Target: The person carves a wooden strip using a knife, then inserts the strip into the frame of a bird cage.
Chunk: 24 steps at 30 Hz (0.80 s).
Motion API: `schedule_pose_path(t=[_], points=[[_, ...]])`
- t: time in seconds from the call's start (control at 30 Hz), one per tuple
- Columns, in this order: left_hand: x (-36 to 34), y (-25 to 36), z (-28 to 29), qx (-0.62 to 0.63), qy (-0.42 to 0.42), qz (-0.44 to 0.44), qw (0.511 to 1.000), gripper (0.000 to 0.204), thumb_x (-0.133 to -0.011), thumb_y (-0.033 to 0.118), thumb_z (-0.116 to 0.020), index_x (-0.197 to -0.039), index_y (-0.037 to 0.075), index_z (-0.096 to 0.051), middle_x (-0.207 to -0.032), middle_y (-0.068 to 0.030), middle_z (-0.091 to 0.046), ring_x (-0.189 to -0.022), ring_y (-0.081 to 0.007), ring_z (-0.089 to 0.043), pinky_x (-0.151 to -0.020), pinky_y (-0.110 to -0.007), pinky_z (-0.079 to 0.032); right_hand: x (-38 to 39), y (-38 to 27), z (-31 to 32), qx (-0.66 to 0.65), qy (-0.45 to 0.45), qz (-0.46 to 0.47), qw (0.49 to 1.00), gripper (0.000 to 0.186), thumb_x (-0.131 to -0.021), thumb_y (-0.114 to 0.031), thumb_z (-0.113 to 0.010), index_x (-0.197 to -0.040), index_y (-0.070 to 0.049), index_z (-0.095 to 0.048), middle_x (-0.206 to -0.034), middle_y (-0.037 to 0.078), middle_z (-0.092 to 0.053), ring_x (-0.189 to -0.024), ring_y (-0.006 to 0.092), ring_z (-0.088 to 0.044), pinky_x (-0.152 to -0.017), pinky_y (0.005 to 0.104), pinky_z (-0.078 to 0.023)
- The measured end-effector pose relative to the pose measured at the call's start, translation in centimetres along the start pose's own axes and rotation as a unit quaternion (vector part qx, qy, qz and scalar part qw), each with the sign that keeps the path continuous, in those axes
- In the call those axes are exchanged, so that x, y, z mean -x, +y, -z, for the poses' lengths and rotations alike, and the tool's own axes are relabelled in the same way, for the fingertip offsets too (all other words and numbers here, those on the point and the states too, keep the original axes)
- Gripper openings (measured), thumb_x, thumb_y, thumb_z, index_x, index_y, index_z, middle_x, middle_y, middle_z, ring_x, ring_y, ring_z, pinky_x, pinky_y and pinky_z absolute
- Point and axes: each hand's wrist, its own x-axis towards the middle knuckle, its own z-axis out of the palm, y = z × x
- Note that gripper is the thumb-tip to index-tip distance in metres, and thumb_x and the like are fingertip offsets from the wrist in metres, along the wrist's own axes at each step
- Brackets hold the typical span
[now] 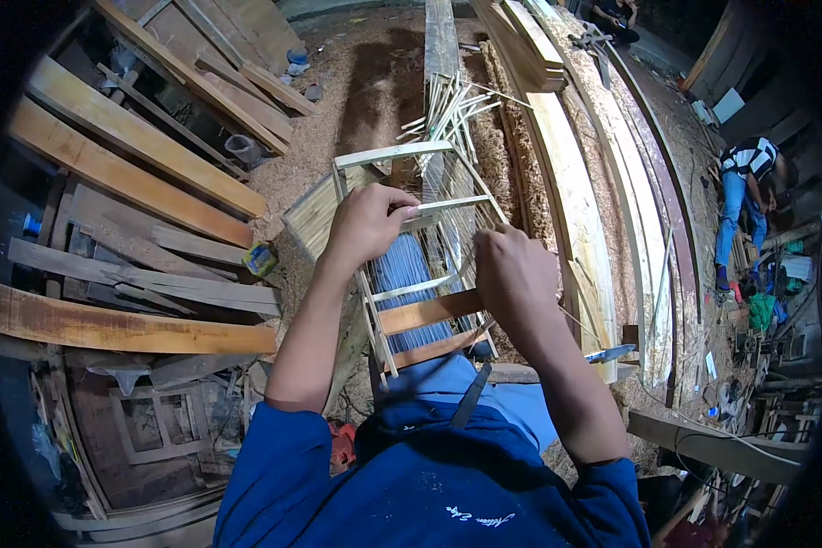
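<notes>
A slim wooden frame with pale rails and several crosspieces stands before me, its near end close to my lap. My left hand is closed, thumb and fingers pinching the left end of a pale crosspiece. At the frame's right side, my right hand makes a fist, and what lies inside it is hidden. A brown wooden bar crosses the frame and ends beside that fist; I cannot tell whether the fist grips it. Blue-grey striped material shows between the crosspieces.
Thin wooden sticks lie piled on a plank beyond the frame. Long boards run along the right, with a blue-bladed tool near my right forearm. Planks crowd the left. A person bends at far right; another is at the back.
</notes>
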Motion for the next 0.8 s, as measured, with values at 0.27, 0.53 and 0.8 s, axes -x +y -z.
schedule_pose_path(t=[0.27,0.53,0.8], points=[[-0.2,-0.1,-0.3,-0.012,0.003,-0.009,1.0,0.018,-0.088,0.017,-0.07,-0.104,0.013,-0.078,-0.098,-0.0156,-0.074,-0.093,-0.0343,-0.071,-0.083,-0.041,-0.055,-2.7,-1.1,-3.2,0.017,0.167,0.094,0.981,0.011,-0.089,-0.01,-0.059,-0.08,-0.006,-0.065,-0.087,0.012,-0.061,-0.082,0.031,-0.067,-0.071,0.0432,-0.055],[0.0,-0.3,-0.1,-0.006,0.017,-0.011,1.0,0.019,-0.087,0.016,-0.071,-0.103,0.012,-0.078,-0.096,-0.0156,-0.074,-0.091,-0.0349,-0.071,-0.082,-0.041,-0.055,-3.3,-1.4,-4.0,-0.044,0.158,0.057,0.985,0.008,-0.081,-0.011,-0.064,-0.078,-0.005,-0.068,-0.094,0.014,-0.064,-0.092,0.0294,-0.068,-0.073,0.0416,-0.055],[0.0,-0.4,-0.2,-0.002,0.019,-0.01,1.0,0.018,-0.087,0.018,-0.071,-0.103,0.013,-0.078,-0.096,-0.016,-0.074,-0.09,-0.0346,-0.072,-0.082,-0.041,-0.055,-3.2,-1.6,-3.8,-0.06,0.157,0.042,0.985,0.006,-0.08,-0.007,-0.062,-0.078,-0.004,-0.067,-0.091,0.014,-0.065,-0.082,0.0321,-0.069,-0.07,0.0425,-0.056]])
